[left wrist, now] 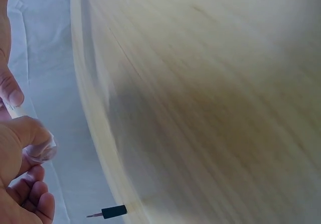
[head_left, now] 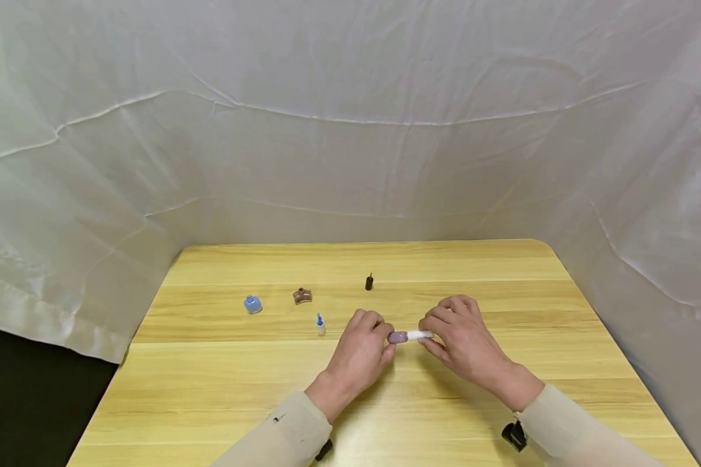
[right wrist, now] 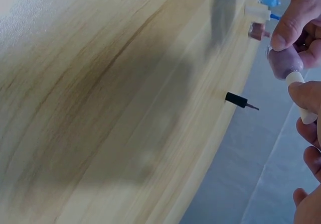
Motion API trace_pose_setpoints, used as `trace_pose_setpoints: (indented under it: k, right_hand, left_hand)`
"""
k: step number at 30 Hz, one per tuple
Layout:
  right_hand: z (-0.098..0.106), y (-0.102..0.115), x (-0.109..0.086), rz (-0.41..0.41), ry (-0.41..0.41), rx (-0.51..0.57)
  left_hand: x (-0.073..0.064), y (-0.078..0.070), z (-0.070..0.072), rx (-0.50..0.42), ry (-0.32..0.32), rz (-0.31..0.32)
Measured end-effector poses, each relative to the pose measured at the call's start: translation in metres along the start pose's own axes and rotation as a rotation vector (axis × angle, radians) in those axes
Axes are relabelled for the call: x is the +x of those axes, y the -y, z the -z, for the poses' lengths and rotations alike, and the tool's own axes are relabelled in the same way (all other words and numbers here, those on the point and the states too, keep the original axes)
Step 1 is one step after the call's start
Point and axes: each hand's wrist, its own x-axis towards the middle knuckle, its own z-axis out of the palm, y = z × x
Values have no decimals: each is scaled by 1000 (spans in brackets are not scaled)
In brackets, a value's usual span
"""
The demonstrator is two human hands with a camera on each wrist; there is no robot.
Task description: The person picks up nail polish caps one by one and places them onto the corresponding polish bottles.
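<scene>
Between both hands lies a small nail polish bottle point(right wrist: 285, 63) with purple polish, held sideways above the table. My left hand point(head_left: 359, 353) pinches the bottle's glass body between thumb and fingers. My right hand point(head_left: 464, 340) grips its long white cap point(head_left: 416, 335), thumb on one side and fingers on the other. Cap and bottle meet in one line. In the left wrist view the bottle's glass end point(left wrist: 46, 151) pokes out past the left fingers. Part of the cap is hidden in the right hand.
On the wooden table point(head_left: 239, 389) a black cap point(head_left: 369, 283) stands with its brush up. To the left are a brown polish bottle point(head_left: 302, 296), a blue polish bottle point(head_left: 252, 304) and a white cap with a blue-tipped brush point(head_left: 320, 324). Pale cloth point(head_left: 356, 162) hangs around the table.
</scene>
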Motion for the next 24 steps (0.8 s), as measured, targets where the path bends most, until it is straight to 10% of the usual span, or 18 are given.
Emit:
trace_pose_setpoints:
  k: [10, 24]
  right_hand:
    - [-4, -1, -2, 11, 27, -8]
    - [-6, -3, -6, 2, 36, -10]
  left_hand:
    - [3, -3, -1, 203, 24, -48]
    - [1, -4, -4, 255, -30, -96]
